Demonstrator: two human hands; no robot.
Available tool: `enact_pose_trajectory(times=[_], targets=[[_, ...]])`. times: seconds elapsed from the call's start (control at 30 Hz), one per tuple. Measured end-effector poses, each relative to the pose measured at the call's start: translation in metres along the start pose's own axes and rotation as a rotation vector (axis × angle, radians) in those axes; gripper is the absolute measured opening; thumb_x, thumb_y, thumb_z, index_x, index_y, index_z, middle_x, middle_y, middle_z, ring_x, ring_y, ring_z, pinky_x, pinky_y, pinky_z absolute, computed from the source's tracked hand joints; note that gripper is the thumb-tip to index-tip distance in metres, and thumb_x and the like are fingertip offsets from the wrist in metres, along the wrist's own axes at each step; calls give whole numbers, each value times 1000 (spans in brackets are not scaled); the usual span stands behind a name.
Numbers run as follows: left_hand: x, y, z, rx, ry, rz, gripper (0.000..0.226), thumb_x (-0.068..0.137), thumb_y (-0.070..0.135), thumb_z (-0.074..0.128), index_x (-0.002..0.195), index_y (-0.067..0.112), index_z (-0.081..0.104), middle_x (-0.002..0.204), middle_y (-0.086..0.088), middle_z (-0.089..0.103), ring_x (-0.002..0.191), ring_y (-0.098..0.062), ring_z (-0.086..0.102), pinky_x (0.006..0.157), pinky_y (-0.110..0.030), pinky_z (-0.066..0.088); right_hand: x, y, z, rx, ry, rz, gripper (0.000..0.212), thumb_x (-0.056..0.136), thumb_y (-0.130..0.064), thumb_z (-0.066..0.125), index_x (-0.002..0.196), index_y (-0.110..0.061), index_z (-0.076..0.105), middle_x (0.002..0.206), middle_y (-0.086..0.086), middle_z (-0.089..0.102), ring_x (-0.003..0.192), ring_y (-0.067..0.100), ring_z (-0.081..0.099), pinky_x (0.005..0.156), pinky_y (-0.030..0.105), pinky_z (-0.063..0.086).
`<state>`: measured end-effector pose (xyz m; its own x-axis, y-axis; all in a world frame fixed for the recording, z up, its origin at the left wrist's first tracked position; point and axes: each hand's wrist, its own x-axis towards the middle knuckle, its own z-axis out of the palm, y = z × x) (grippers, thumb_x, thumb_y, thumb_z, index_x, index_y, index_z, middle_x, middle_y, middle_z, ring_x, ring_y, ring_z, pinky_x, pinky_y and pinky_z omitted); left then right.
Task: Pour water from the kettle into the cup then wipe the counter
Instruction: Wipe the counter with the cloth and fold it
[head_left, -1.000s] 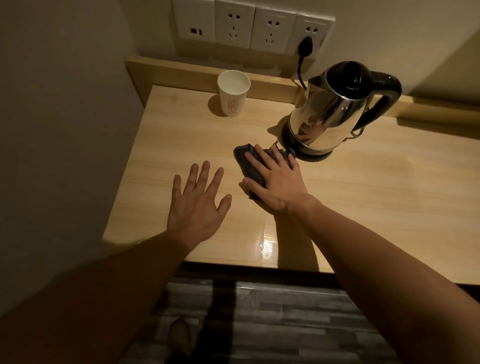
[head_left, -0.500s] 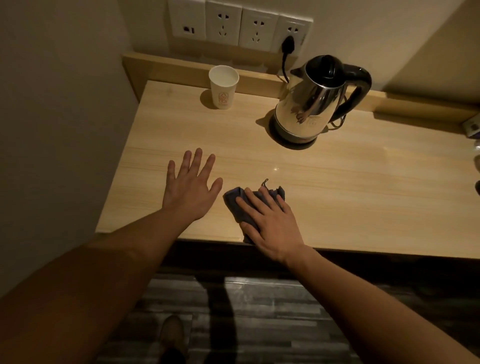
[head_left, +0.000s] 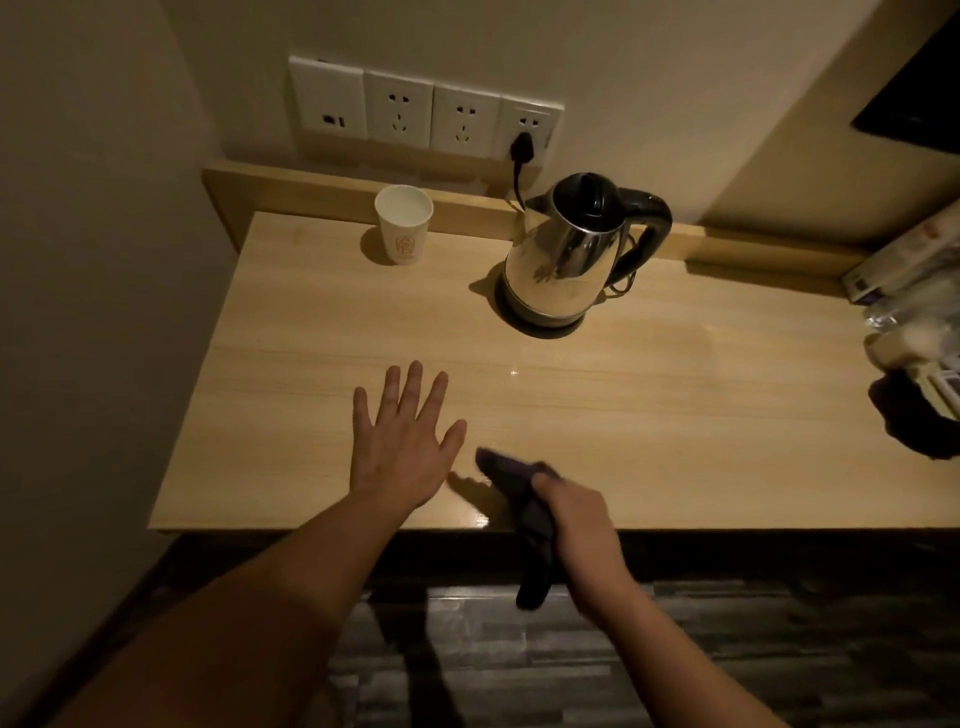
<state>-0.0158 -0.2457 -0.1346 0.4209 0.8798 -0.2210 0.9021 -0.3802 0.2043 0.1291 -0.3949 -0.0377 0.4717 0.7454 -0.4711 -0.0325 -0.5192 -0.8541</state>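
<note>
A steel kettle (head_left: 566, 260) with a black lid and handle stands on its base at the back of the wooden counter (head_left: 675, 415). To its left, against the back ledge, a white paper cup (head_left: 402, 226) stands upright. My left hand (head_left: 402, 441) lies flat on the counter with fingers spread. My right hand (head_left: 576, 525) is at the counter's front edge, closed around a dark cloth (head_left: 524, 509). The cloth is bunched; one end touches the counter and the other hangs below the edge.
Wall sockets (head_left: 423, 109) sit above the ledge, with the kettle's plug (head_left: 521, 148) in the rightmost one. A wall closes the left side. Packets and a dark object (head_left: 914, 364) crowd the counter's right end. Dark plank floor lies below.
My right hand drew the cloth from beside the kettle back to the front edge, then gathered it from a flat press into a fist. My left hand stayed flat.
</note>
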Motion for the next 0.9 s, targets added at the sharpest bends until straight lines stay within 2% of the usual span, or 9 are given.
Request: enact_pose_trajectory(times=[0.07,0.13,0.2,0.27,0.3,0.33,0.4,0.6,0.9], targets=[[2,-1,3,9,19,4,74,99,70,3,164,37,-10,174,2,-14,161,-24,-15,126,-61,-6,34,-22,-11,-101,125,-111,32,106,-20,53,82,-15,75,73,0,71,68,13,64,59,19,47],[2,0,4,18,24,4,73,99,70,3,163,38,-11,174,1,-15,161,-25,-15,126,-62,-6,74,-40,-14,-247,130,-267,30,107,-30,51,94,-18,75,83,4,75,80,18,69,71,30,52],[2,0,5,25,31,0,73,99,70,3,163,38,-12,174,2,-16,160,-25,-15,126,-62,-5,119,-45,-15,-518,66,-451,38,105,-44,44,122,-24,72,115,8,77,110,24,68,92,41,52],[4,1,6,30,32,-5,73,99,70,3,163,38,-13,173,2,-16,160,-25,-16,126,-62,-5,159,-36,-14,-925,-75,-537,59,103,-61,32,154,-36,47,161,0,49,152,25,37,123,50,30],[5,2,6,33,33,-6,73,99,70,3,163,39,-13,173,2,-16,160,-25,-16,126,-62,-5,173,-28,-12,-1078,-134,-538,64,102,-68,27,160,-41,32,171,-7,29,160,22,17,128,53,16],[6,2,7,34,36,-7,73,98,70,3,163,39,-13,173,2,-16,160,-25,-16,126,-62,-5,181,-19,-11,-1180,-164,-534,67,101,-73,23,162,-45,21,174,-11,15,162,20,4,129,55,7],[7,2,8,35,37,-8,73,98,71,3,163,39,-13,173,2,-17,160,-25,-16,126,-62,-6,187,-5,-10,-1255,-139,-557,69,100,-78,21,162,-50,11,175,-15,4,162,19,-6,129,56,0],[5,1,7,60,38,-9,73,98,70,2,163,38,-13,174,2,-16,160,-25,-17,126,-62,-7,184,4,-8,-1245,-109,-565,65,102,-74,19,162,-50,10,175,-14,4,162,19,-8,129,58,1],[6,2,8,59,44,-29,74,98,71,4,163,40,-11,175,2,-13,160,-24,-16,126,-62,-6,126,38,-18,-1231,-133,-605,64,104,-67,26,163,-46,16,175,-12,11,162,16,-5,130,48,3]])
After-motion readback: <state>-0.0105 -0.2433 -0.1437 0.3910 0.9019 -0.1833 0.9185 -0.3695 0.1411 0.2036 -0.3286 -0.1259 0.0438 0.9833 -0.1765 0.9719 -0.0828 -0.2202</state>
